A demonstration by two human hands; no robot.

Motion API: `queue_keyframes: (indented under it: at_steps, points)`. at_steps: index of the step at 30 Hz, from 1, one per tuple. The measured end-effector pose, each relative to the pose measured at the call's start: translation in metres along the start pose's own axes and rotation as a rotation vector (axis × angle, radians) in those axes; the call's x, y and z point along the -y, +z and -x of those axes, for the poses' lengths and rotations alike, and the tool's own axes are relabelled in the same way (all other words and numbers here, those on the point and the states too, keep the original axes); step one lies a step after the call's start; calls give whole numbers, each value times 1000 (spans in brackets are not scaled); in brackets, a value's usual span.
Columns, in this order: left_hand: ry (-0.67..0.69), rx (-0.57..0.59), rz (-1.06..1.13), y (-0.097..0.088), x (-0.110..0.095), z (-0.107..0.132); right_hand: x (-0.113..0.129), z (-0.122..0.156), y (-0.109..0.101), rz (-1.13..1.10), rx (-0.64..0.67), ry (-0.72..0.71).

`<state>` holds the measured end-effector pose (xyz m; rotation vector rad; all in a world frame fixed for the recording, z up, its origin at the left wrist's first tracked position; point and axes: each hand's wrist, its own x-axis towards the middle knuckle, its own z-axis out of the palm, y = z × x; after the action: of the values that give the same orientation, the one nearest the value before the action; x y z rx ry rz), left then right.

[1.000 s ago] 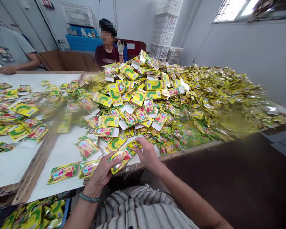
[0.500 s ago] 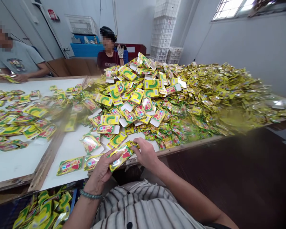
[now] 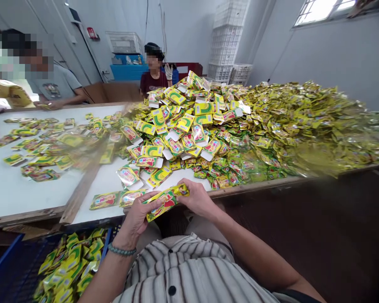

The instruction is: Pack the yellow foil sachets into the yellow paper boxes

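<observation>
Table (image 3: 34,191) extended beyond fingers. Heap of packets (image 3: 290,122) lay ahead and right of fingers; pile of boxes (image 3: 185,123) straight ahead. Blue crate (image 3: 6,257) sat below, left. Left hand (image 3: 136,215), fingers part-curled, gripped single box (image 3: 162,207); right hand (image 3: 198,198), fingertips nearly together, pinched small packet (image 3: 182,190) at box's right end.

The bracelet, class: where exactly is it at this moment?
In the head view, the bracelet is low and left of centre, around the person's left wrist, just below the left hand that holds the box.

Packets (image 3: 287,122) and cartons (image 3: 204,108) on white table (image 3: 15,191)
</observation>
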<state>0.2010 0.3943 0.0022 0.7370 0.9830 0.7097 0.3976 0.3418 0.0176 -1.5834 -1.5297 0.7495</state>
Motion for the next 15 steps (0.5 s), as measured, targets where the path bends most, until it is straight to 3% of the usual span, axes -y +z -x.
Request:
queue_keyframes:
  at_steps: [5,10,12,15]
  points:
    - [118,-72,7,6,8,10,2,8,-7,-24,88,-218]
    - [173,-26,35,19,8,13,-2,10,-6,66,-78,-255]
    - [174,-24,15,25,6,12,-3,12,-5,5,-127,-227]
    - [162,-3,-6,35,4,9,-6,16,-10,-135,-300,-164]
